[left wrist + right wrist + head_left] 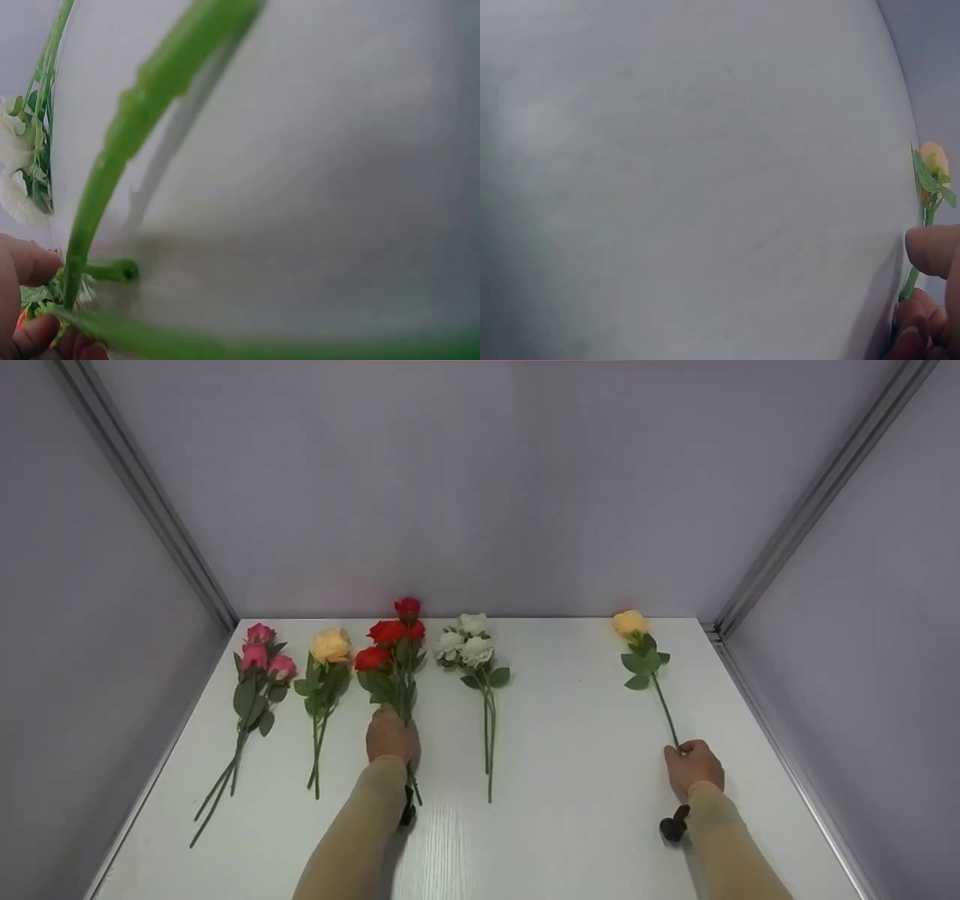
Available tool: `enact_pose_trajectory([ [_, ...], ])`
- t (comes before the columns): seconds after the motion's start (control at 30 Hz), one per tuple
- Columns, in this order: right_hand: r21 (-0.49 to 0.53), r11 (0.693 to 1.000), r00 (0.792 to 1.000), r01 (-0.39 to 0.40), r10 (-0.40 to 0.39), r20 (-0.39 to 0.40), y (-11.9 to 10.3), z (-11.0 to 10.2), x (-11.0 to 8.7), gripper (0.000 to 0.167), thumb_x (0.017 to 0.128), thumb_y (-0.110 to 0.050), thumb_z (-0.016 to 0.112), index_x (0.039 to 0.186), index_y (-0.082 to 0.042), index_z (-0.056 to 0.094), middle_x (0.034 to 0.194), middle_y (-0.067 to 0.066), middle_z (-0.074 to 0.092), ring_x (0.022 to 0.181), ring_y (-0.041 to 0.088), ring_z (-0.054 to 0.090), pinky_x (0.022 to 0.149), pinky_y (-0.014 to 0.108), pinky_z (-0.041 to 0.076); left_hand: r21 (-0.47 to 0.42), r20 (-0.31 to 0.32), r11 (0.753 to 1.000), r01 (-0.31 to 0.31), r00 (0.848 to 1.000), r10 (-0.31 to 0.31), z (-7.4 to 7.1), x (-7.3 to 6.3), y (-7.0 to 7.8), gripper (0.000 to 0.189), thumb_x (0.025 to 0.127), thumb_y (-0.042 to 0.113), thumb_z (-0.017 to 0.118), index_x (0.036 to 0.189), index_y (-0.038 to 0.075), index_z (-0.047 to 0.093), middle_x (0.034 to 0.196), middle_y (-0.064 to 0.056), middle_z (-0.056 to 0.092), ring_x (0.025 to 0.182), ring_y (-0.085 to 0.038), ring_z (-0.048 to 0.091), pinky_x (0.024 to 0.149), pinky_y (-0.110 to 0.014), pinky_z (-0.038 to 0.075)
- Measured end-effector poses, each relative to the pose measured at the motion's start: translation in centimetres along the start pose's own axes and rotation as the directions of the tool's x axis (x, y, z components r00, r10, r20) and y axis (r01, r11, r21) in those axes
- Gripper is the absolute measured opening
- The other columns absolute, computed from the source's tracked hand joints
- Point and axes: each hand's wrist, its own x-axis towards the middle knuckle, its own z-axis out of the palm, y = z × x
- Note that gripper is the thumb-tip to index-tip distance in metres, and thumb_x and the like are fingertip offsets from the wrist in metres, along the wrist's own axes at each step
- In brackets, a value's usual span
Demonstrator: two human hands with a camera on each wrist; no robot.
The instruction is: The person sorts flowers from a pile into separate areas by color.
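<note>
In the head view my left hand (391, 735) grips the green stems of several red roses (388, 633) left of the middle. The left wrist view shows thumb and fingers (36, 262) around the stems (109, 150), whose lower ends stretch out over the table. Over on the right, my right hand (694, 769) pinches a single yellow rose (630, 624) near the bottom of its stem. Its bloom (934, 159) points away from me in the right wrist view, with the thumb (931, 250) beside the stem. The fingers partly hide that stem's end.
White roses (474, 649) lie just right of the red ones. To the left are yellow-orange roses (330, 646) and, farther out, pink roses (256, 655). All lie on a white table (570, 780) with grey walls (525, 487) at the back and sides.
</note>
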Motion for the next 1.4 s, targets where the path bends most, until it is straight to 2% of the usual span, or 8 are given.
enact_pose_trajectory([
  [0.13,-0.017,1.0,1.0,0.024,-0.024,-0.017,-0.1,-0.1,-0.1,0.045,0.101,-0.032,0.041,0.126,0.005,0.046,0.12,0.027,0.054,0.107,0.042,0.053,0.087,0.051,0.042,-0.017,0.015,1.0,-0.006,1.0,0.007,0.1,-0.2,0.2,0.027,0.095,0.015,0.058,0.113,-0.005,0.054,0.104,-0.021,0.061,0.099,-0.037,0.061,0.087,-0.048,0.048],
  [0.3,-0.039,0.999,0.999,0.036,-0.037,-0.034,-0.3,-0.2,-0.4,0.038,0.102,-0.026,0.038,0.12,0.005,0.05,0.113,0.025,0.057,0.101,0.039,0.054,0.084,0.05,0.042,-0.033,0.049,0.999,0.013,0.999,-0.012,0.1,-0.2,0.1,0.031,0.095,0.015,0.059,0.117,-0.004,0.052,0.108,-0.02,0.06,0.104,-0.037,0.06,0.09,-0.049,0.047],
  [0.73,-0.116,0.991,0.997,0.072,-0.068,0.039,-0.4,-0.9,-0.2,0.044,0.103,-0.022,0.029,0.123,0.013,0.046,0.119,0.034,0.053,0.11,0.049,0.05,0.093,0.055,0.04,-0.098,0.07,0.994,0.04,0.997,-0.033,-0.5,-0.4,-0.2,0.045,0.091,0.026,0.064,0.124,-0.003,0.052,0.114,-0.018,0.06,0.109,-0.036,0.058,0.092,-0.05,0.045],
  [0.87,-0.108,0.992,0.997,0.06,-0.054,0.055,-0.2,-1.1,-0.1,0.048,0.103,-0.022,0.023,0.127,0.015,0.043,0.123,0.036,0.05,0.115,0.051,0.047,0.096,0.056,0.038,-0.081,0.059,0.997,0.019,0.998,-0.014,-0.6,-0.4,-0.2,0.05,0.092,0.028,0.063,0.128,-0.005,0.05,0.117,-0.021,0.06,0.111,-0.037,0.057,0.093,-0.051,0.045],
  [1.03,-0.041,0.999,0.998,0.035,-0.033,0.059,0.3,-1.2,-0.5,0.053,0.104,-0.026,0.018,0.132,0.014,0.039,0.128,0.035,0.046,0.119,0.051,0.043,0.098,0.057,0.036,-0.059,0.0,0.998,-0.031,1.0,0.031,-0.8,-0.8,0.2,0.043,0.092,0.027,0.063,0.12,-0.005,0.055,0.11,-0.019,0.062,0.104,-0.035,0.059,0.089,-0.049,0.047],
  [1.23,0.133,0.991,0.998,-0.024,0.015,0.069,0.8,-1.7,-1.0,0.056,0.103,-0.033,0.022,0.137,0.011,0.036,0.133,0.031,0.043,0.123,0.046,0.04,0.101,0.055,0.033,-0.079,-0.024,0.995,-0.063,0.998,0.061,-1.6,-1.7,1.2,0.03,0.092,0.025,0.063,0.11,0.001,0.058,0.102,-0.014,0.063,0.098,-0.031,0.06,0.085,-0.047,0.048],
  [1.3,0.16,0.987,0.997,-0.009,-0.004,0.081,0.6,-1.9,-1.0,0.056,0.103,-0.031,0.024,0.136,0.013,0.036,0.132,0.031,0.044,0.121,0.044,0.042,0.1,0.053,0.035,-0.085,-0.039,0.993,-0.078,0.996,0.075,-1.9,-2.0,1.7,0.026,0.093,0.024,0.063,0.105,0.002,0.059,0.097,-0.012,0.062,0.092,-0.029,0.06,0.081,-0.045,0.048],
  [1.4,0.239,0.971,0.992,-0.009,-0.021,0.124,0.0,-2.0,-1.0,0.051,0.104,-0.028,0.029,0.131,0.013,0.042,0.11,0.025,0.056,0.1,0.031,0.055,0.087,0.043,0.046,-0.098,-0.076,0.988,-0.119,0.991,0.112,-2.3,-2.7,2.6,0.021,0.092,0.024,0.063,0.098,0.003,0.059,0.088,-0.01,0.06,0.082,-0.027,0.057,0.073,-0.042,0.047],
])
